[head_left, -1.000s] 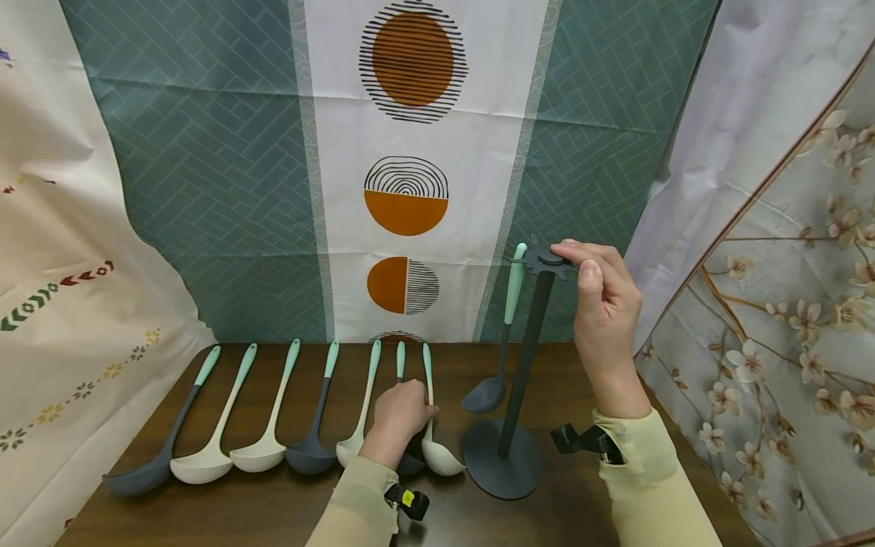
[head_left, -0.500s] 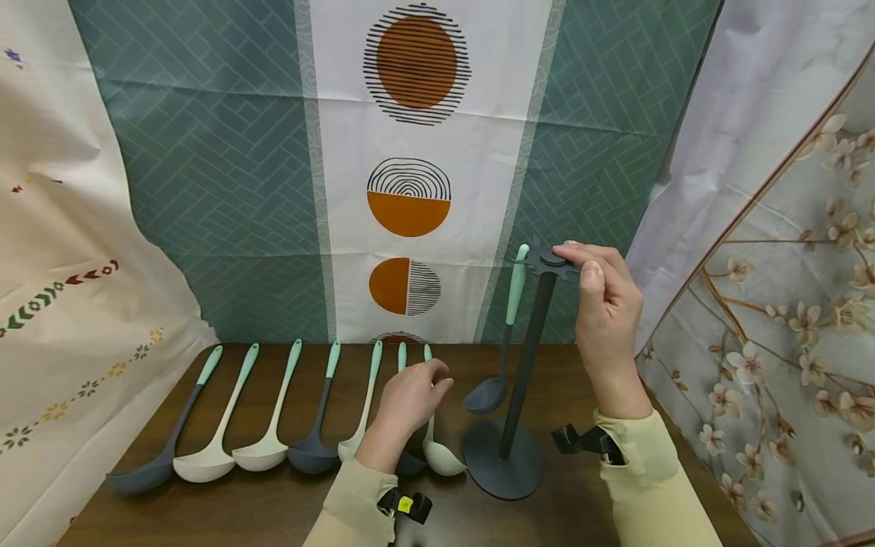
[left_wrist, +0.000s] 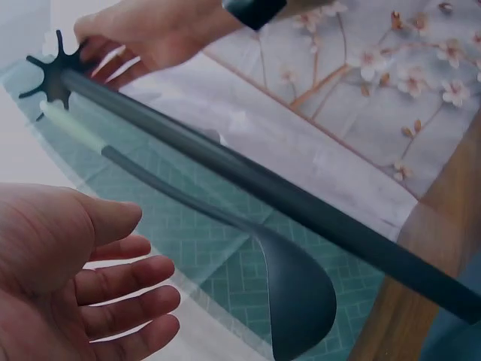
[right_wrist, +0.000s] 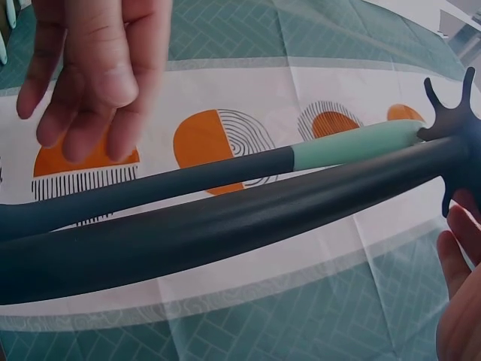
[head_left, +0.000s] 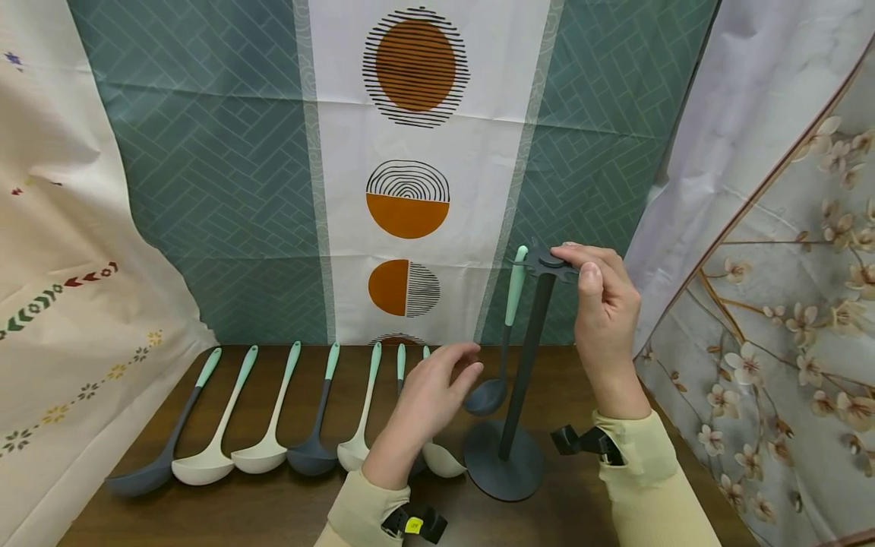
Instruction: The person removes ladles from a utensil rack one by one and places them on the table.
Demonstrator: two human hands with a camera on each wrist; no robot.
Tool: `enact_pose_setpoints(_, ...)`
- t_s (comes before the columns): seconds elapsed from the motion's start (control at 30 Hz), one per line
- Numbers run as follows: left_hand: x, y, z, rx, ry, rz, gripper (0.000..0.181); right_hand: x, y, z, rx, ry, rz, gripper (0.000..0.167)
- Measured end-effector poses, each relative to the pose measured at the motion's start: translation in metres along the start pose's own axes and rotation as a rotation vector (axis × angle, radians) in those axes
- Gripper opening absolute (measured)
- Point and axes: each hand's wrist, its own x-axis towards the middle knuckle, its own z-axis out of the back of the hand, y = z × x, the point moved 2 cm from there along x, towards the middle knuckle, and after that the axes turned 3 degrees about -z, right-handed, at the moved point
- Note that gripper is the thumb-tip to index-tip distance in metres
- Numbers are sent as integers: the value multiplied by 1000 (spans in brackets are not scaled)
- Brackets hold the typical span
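My left hand [head_left: 429,391] hovers over the right end of the ladle row, fingers loosely bent and holding nothing. It is apart from the dark grey ladle [head_left: 488,395] that hangs by its mint handle [head_left: 516,292] from the utensil stand [head_left: 529,357]. At the stand's hooked top [left_wrist: 60,71], my right hand [head_left: 608,304] grips the rim with its fingers. Partly hidden behind my left hand are a white ladle [head_left: 443,460] and a dark ladle [head_left: 401,361] on the table. In the right wrist view, left-hand fingers [right_wrist: 94,83] show beside the hanging ladle's shaft.
Left of my left hand, several more ladles lie in a row, including a white ladle [head_left: 353,453] and a dark grey ladle [head_left: 312,456]. The stand's round base [head_left: 502,475] rests on the brown table [head_left: 260,509]. Patterned cloths [head_left: 225,190] hang behind and at both sides.
My left hand has risen from among the ladles at the row's right end and moved right toward the hanging ladle, its fingers loosening. The right hand stays on the stand's top.
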Motion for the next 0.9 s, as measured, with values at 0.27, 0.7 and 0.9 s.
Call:
enact_pose_setpoints(0.27,0,-10,-4,-84,18,0,40,0,2,0,1,6,-6,47)
enact_pose_setpoints(0.7,-1,-13,-15,-132,-3,-10,47,-1,1,0,1,9,-3,44)
enact_pose_setpoints(0.9,-1,-13,-20,-141,-11,-19,50,0,2,0,0,17,-6,43)
